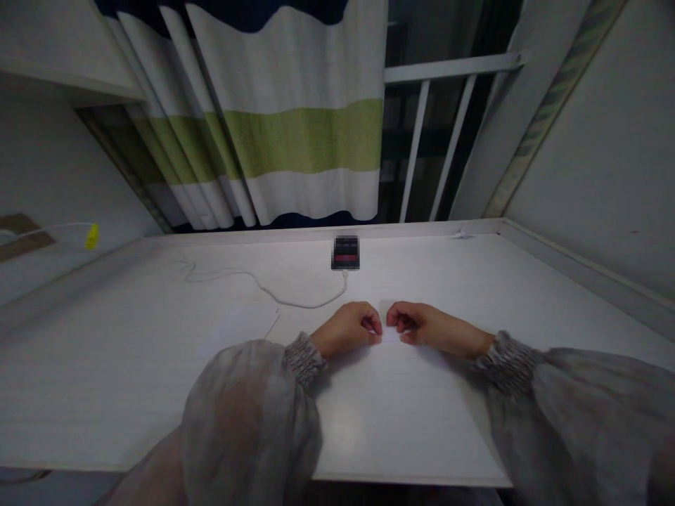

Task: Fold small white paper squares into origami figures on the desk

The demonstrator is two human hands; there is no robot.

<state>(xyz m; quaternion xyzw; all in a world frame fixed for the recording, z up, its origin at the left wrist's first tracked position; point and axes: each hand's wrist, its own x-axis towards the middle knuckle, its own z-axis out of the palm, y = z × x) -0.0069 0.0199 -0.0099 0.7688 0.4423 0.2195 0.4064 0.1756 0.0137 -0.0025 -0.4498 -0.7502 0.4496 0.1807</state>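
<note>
A small piece of white paper [391, 335] lies low over the white desk, between my two hands. My left hand [348, 328] is curled, its thumb and fingertips closed on the paper's left end. At the other end, my right hand [435, 329] has its fingers bent and its thumb against the paper. Only the strip between the fingertips shows; the rest of the paper is hidden or blends into the desk. Grey gathered sleeves cover both forearms.
Beyond my hands a phone [346, 253] lies on the white desk [401, 422], with a white cable [295, 305] running left. A pale sheet [235, 329] and a thin dark line-like object [272, 326] are left of my left sleeve. A small white item [463, 235] sits at the back edge.
</note>
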